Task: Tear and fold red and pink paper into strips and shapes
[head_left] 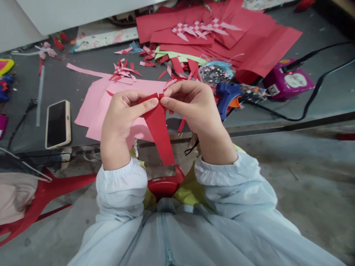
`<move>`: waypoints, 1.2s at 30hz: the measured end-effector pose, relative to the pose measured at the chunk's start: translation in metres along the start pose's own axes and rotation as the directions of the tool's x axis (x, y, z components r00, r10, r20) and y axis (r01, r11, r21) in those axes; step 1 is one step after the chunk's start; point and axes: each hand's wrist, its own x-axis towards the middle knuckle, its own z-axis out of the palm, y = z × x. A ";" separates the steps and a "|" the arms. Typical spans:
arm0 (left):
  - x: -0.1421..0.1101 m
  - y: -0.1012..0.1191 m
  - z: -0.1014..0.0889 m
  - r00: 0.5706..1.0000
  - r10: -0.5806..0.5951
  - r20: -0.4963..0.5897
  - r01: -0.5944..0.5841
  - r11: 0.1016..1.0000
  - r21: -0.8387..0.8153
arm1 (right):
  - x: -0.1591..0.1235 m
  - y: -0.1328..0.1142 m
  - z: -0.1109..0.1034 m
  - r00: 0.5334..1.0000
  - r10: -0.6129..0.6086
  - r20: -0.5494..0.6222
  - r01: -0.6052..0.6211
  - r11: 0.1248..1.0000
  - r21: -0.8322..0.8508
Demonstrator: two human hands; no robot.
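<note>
A folded strip of red paper (161, 133) hangs down over the table's front edge, pinched at its top by both hands. My left hand (119, 114) is closed, its thumb pressing the paper's upper left part. Close beside it, my right hand (194, 101) is closed too, thumb and fingertips gripping the top right corner. Under and behind the hands lie pink paper sheets (95, 98). Just beyond them are a small woven pink-and-red paper piece (122, 70) and scattered red and pink paper scraps (148, 53).
Red paper sheets (266, 44) lie at the back, with woven paper fish (196, 29) on them. At right are a bag of beads (216, 72), a blue glue gun (229, 98) and a purple power block (291, 83) with cables. A phone (58, 123) lies left; a red chair (52, 188) stands below.
</note>
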 end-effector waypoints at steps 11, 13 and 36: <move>0.000 -0.001 -0.003 1.000 0.022 0.004 -0.022 0.999 -0.035 | 0.000 0.000 -0.002 0.995 0.077 0.059 -0.078 0.997 0.008; 0.000 -0.002 -0.005 0.999 0.038 0.007 -0.037 0.999 -0.037 | 0.000 -0.001 -0.002 0.991 0.111 0.077 -0.113 0.993 0.018; -0.001 -0.005 0.000 0.999 -0.015 -0.041 0.015 1.000 -0.001 | 0.000 0.008 0.002 0.999 0.025 -0.045 -0.025 1.000 0.005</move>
